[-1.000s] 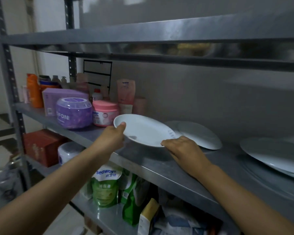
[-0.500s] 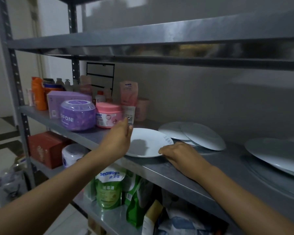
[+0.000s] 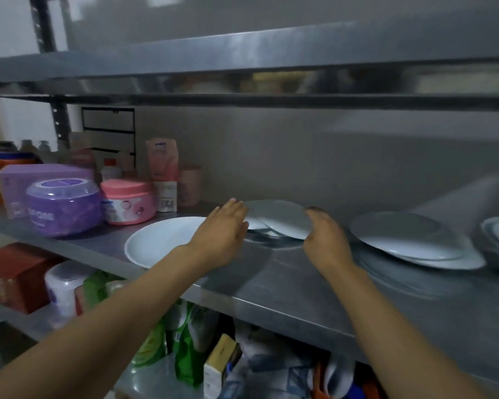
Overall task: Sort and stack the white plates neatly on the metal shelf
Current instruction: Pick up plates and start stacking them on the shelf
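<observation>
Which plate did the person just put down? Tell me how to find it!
Look at the metal shelf where the arms reach in. At its left stand a purple tub and a pink tub. Right beside the pink tub lies the plate: it sits alone, flat and bright white, under the left hand, while the other plates overlap in piles further right.

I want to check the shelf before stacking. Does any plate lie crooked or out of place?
Yes. The small plates between the hands lie overlapped and tilted, not squared. The right pile is also askew, its top plate slanted. One plate sits alone at the shelf's front edge. No breakage shows.
</observation>
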